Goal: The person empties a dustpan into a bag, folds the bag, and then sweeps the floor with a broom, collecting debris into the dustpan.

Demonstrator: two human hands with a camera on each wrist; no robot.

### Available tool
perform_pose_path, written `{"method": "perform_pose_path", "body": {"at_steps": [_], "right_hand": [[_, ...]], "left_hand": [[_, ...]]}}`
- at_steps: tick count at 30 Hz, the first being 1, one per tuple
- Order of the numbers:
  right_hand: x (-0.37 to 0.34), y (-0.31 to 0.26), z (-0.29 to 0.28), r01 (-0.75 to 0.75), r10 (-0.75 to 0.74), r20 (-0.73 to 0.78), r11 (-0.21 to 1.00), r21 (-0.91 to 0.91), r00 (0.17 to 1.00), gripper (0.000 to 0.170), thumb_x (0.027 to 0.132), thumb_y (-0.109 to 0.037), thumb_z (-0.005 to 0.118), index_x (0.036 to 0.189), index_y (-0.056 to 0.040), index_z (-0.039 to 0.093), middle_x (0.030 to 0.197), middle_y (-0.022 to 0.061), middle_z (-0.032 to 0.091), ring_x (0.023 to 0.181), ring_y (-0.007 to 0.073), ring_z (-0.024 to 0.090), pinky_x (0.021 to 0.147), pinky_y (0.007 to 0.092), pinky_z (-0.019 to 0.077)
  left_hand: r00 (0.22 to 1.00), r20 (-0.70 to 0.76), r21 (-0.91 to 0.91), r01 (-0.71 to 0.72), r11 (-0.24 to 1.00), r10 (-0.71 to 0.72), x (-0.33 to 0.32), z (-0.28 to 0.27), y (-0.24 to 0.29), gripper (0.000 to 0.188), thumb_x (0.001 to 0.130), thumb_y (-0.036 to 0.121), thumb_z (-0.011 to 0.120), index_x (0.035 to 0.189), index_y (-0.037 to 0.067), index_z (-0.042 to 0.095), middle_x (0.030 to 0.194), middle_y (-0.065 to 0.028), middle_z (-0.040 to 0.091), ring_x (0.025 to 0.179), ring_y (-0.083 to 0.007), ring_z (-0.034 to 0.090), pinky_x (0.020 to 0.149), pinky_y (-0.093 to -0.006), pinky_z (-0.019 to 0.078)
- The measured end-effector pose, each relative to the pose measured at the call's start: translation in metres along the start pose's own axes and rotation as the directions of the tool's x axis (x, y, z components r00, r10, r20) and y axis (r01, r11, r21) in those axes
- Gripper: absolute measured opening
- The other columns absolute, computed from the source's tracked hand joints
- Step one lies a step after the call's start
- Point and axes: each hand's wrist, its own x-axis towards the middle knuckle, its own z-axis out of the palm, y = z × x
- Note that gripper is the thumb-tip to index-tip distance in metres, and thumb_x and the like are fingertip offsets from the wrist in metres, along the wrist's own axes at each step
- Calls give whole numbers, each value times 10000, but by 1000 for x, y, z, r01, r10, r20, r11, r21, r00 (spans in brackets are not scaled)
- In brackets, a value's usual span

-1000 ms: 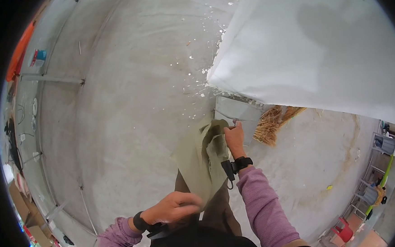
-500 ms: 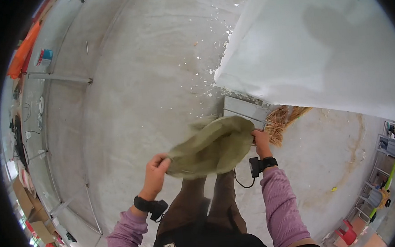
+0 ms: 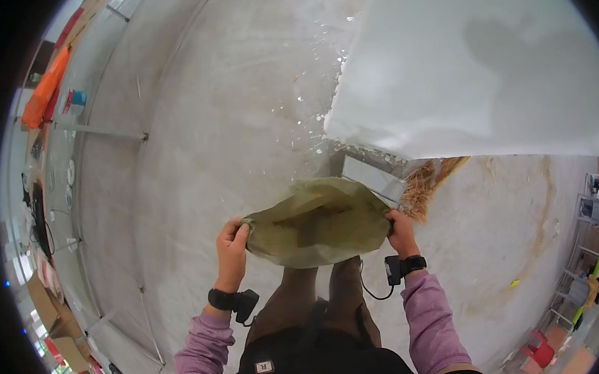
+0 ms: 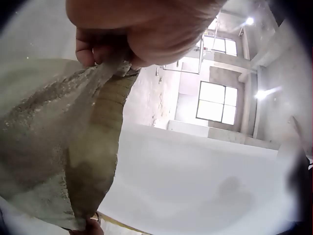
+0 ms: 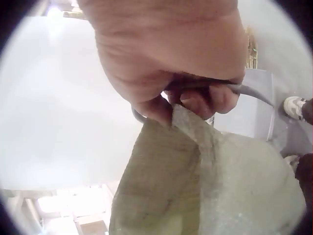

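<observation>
An olive-green woven sack (image 3: 316, 237) hangs in front of the legs, its mouth spread wide and facing up. My left hand (image 3: 231, 249) pinches the left end of its rim between thumb and fingers. On the opposite end, my right hand (image 3: 402, 234) grips the rim. The left wrist view shows the frayed, dusty edge of the sack (image 4: 98, 132) bunched under the curled fingers. In the right wrist view the folded rim comes out below the thumb of the right hand (image 5: 171, 54), and a thin grey strip (image 5: 254, 94) passes behind the fingers. The sack's bottom is hidden.
A grey-white flat pan (image 3: 374, 177) and a straw broom (image 3: 420, 190) lie just beyond the right hand, against a large white block (image 3: 471, 73). White splatters mark the floor by its corner. A metal frame (image 3: 100, 130) runs along the left; a ladder-like rack (image 3: 578, 252) stands right.
My left hand has come up from near the waist and taken the sack's left rim. The sack, at first hanging bunched from the right hand, is now stretched between both hands with its mouth open.
</observation>
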Motion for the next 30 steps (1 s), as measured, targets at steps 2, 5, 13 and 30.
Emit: {"method": "perform_pose_path", "body": {"at_steps": [2,5,13,30], "right_hand": [[-3,-1,2,10,-7,31,996,-84,999,84,721,-141,521,744,-64,543,622,-8,461,508,92,428,432,244,310],[-8,0,18,7,0,24,957,-290,1000,141,714,-185,522,743,-53,558,639,-7,481,523,90,427,448,246,321],[-66,49,100,28,31,171,944,-330,985,187,689,-155,548,809,-13,573,651,7,516,543,103,454,482,246,356],[-74,24,170,264,-117,268,741,-617,956,259,693,-121,520,884,45,577,864,226,605,839,350,585,704,383,447]], "left_hand": [[999,9,9,-42,999,42,-7,3,4,197,862,99,500,1007,-21,560,863,-11,580,772,-64,512,692,-200,413],[1000,17,143,-9,990,7,0,-3,-11,201,858,102,504,1005,-23,561,867,-10,580,775,-67,510,697,-199,410],[895,255,-6,379,925,-365,9,18,-69,326,859,217,509,1080,-22,519,958,-55,574,828,-108,531,729,-252,432],[874,263,259,344,902,-409,41,99,-66,394,702,299,675,776,-75,576,742,-62,571,665,-105,502,552,-258,404]]}}
